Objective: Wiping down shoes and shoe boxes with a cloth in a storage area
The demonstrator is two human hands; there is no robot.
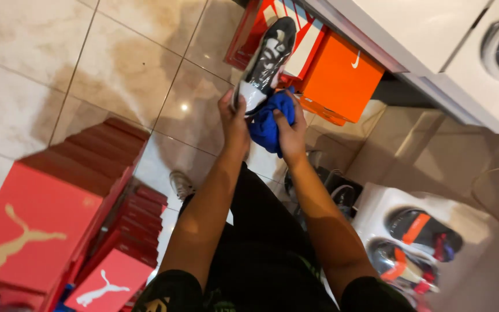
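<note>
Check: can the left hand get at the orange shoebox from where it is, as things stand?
Probably not right away. The left hand is shut on the black-and-white shoe, which lies between it and the orange shoebox; the right hand with the blue cloth is nearer.

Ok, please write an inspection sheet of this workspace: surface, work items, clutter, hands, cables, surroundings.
Surface: glossy beige tile floor.
Work items: black and white shoe held up; blue cloth against its lower end.
Clutter: red shoe boxes at left; orange box ahead; white stand with sandals at right.
Hands: left hand grips the shoe; right hand holds the cloth.
Cables: nothing seen.
Surroundings: white counter at upper right.
</note>
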